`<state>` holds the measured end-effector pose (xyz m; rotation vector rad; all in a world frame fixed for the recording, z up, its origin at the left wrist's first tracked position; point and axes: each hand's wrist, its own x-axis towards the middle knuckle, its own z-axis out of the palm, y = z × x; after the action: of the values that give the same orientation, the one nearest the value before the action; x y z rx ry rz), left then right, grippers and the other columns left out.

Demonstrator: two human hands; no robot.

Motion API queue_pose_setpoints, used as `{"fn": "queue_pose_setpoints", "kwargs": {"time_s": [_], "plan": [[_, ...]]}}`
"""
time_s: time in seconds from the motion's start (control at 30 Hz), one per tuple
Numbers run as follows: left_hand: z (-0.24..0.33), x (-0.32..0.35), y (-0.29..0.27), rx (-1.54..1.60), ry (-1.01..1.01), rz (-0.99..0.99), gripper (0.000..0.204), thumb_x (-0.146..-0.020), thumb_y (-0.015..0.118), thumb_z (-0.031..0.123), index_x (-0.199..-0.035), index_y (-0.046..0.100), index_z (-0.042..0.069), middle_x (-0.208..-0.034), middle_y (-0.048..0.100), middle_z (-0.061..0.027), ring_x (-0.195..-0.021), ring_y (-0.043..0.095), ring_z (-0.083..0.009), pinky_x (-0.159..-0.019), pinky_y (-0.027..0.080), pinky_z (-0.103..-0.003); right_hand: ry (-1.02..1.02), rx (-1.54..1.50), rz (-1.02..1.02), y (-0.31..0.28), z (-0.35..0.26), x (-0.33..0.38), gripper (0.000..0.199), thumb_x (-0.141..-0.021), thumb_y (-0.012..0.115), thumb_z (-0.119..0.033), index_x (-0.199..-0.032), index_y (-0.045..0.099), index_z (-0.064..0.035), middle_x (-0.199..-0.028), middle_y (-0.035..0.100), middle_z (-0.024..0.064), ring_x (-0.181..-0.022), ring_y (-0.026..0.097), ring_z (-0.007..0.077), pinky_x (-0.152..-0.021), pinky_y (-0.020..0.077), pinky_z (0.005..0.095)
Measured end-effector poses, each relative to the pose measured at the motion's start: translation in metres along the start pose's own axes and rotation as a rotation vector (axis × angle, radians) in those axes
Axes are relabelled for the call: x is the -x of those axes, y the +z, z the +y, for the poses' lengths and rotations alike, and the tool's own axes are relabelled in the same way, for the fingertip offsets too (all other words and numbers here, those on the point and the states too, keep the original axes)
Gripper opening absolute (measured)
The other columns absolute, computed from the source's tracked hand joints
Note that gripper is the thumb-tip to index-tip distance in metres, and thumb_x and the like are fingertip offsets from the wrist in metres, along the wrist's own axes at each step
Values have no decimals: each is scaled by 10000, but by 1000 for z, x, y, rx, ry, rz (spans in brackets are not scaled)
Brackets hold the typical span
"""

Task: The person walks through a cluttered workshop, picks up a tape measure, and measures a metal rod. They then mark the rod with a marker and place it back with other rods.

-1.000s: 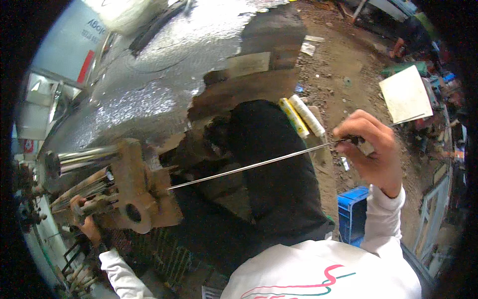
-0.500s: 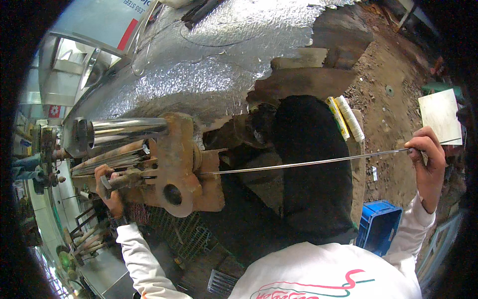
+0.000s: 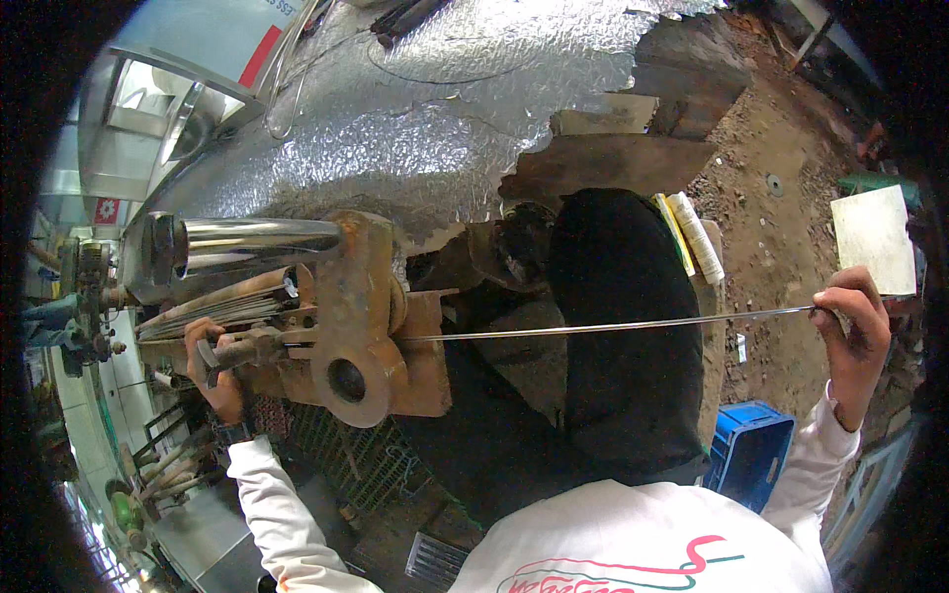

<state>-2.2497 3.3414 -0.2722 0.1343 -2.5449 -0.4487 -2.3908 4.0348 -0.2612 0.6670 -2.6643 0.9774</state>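
Observation:
A thin, straight metal rod (image 3: 633,323) stretches from a rusty steel fixture (image 3: 361,326) across my lap to the right. My right hand (image 3: 852,326) pinches its far right end. At the fixture's left side, my left hand (image 3: 215,371) is closed around a worn metal T-shaped handle (image 3: 252,351); part of its fingers is hidden behind the handle. The fixture has a round hole low on its plate, and the rod's left end disappears into it. Above the handle, a polished steel cylinder (image 3: 262,245) is joined to the fixture.
A bundle of thin rods (image 3: 222,314) lies beside the fixture. Crinkled silver foil sheeting (image 3: 425,148) covers the surface ahead. Two tubes (image 3: 697,237) lie right of my dark-clad leg. A blue crate (image 3: 751,445) stands low on the right, and a pale board (image 3: 874,237) lies beyond my right hand.
My right hand has dropped slightly with the rod's end, so the rod slopes less. My left hand stays at the handle. The whole view has shifted a little.

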Motion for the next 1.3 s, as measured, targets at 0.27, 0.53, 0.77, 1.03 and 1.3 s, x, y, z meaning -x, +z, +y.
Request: {"fn": "queue_pose_setpoints", "kwargs": {"time_s": [0.27, 0.53, 0.77, 1.03, 1.3], "plan": [[-79, 27, -32, -64, 38, -122, 225, -827, 645, 25, -1042, 584, 5, -1102, 551, -79, -1002, 556, -191, -921, 448, -321, -68, -22, -47, 8, -14, -7, 207, -732, 783, -29, -922, 701, -30, -841, 585, 85, -769, 574, 207, -673, 442, 298], [-7, -5, -13, 60, 27, -120, 300, -773, 676, -5, -1057, 585, 34, -1157, 534, -86, -1049, 550, -204, -984, 411, -334, -105, 1, -131, 21, -49, -17, 191, -787, 761, -70, -960, 692, -27, -865, 597, 110, -765, 584, 233, -675, 453, 320], [-14, 1, -19, 78, -88, -100, 214, -787, 682, 17, -984, 608, 51, -1104, 564, -54, -1024, 527, -196, -957, 402, -333, 85, 34, -180, 36, -38, -3, 203, -867, 722, -214, -978, 704, -46, -856, 635, 120, -756, 608, 215, -692, 482, 332], [-9, 4, -26, 138, -189, -162, 310, -829, 754, 200, -1052, 593, 58, -1200, 505, -38, -1088, 516, -176, -1004, 384, -325, 944, -394, -418, 46, -23, 9, 389, -820, 729, -330, -1045, 689, -15, -908, 657, 150, -814, 635, 242, -745, 503, 347], [-15, -2, -36, 114, -184, -246, 270, -818, 744, 151, -1034, 609, 62, -1166, 519, -53, -1085, 524, -193, -978, 395, -315, 885, -401, -409, 61, -32, 17, 407, -845, 704, -337, -1086, 667, -11, -962, 641, 159, -872, 619, 258, -789, 490, 362]]}}
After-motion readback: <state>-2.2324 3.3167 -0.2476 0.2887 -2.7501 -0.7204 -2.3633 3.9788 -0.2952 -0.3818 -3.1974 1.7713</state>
